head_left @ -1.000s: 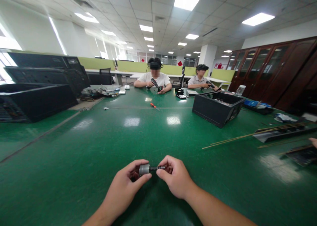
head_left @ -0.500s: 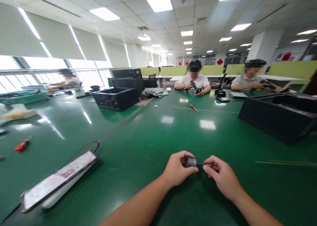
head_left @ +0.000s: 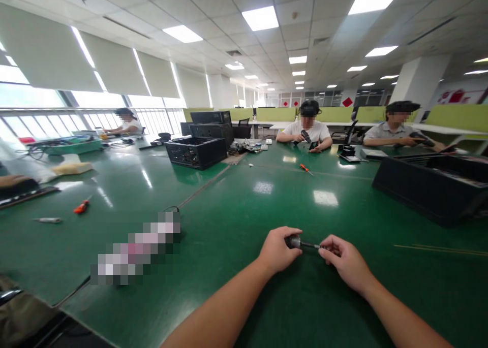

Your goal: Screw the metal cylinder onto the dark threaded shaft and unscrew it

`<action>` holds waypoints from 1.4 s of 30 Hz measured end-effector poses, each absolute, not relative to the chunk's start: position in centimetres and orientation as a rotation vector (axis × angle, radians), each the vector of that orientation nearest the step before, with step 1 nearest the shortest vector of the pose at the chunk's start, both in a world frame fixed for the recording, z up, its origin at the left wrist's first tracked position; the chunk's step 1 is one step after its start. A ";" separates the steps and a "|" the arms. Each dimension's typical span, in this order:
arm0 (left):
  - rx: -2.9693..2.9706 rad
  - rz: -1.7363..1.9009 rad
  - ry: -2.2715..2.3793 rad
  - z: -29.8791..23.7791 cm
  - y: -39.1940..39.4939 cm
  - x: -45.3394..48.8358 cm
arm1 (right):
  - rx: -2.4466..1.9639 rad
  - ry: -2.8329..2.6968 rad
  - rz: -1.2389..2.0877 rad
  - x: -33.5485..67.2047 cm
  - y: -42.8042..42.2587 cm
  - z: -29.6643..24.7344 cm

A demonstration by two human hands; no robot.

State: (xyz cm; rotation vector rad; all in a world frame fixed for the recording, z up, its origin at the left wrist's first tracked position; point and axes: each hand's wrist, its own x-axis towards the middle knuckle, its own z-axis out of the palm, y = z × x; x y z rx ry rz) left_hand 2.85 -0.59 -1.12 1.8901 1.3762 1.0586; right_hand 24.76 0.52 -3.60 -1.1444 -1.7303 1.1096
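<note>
A short grey cylinder point(head_left: 295, 242) with a thin dark shaft point(head_left: 309, 245) lies level between my hands, just above the green table point(head_left: 236, 221). My left hand point(head_left: 280, 247) is closed around the cylinder, thumb and fingers on opposite sides and the far end hidden in the palm. At the shaft's other end, my right hand point(head_left: 343, 260) pinches the tip between thumb and fingers. What exactly sits at that pinched tip is too small to make out.
A black computer case point(head_left: 423, 190) stands at right, another point(head_left: 194, 152) at back left. Nearer left lies a blurred long pinkish-white object point(head_left: 137, 249) with a cable. Orange screwdrivers point(head_left: 81, 207) and thin yellowish rods point(head_left: 438, 249) rest on the table. Co-workers point(head_left: 305, 129) sit beyond.
My view has swung left, bringing in more of the table's left side. My hands have drawn slightly apart, and more of the shaft shows between them.
</note>
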 end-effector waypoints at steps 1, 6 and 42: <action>1.922 1.049 1.410 -1.0 -0.6 2.6 | -1.145 -1.746 1.109 24.8 0.5 -3.6; 1.970 1.014 1.529 -0.7 -0.4 2.1 | -1.147 -1.814 1.078 24.7 0.3 -3.5; 2.734 1.134 1.052 6.6 -10.8 -2.1 | -0.603 -1.383 1.922 20.9 -3.2 -1.1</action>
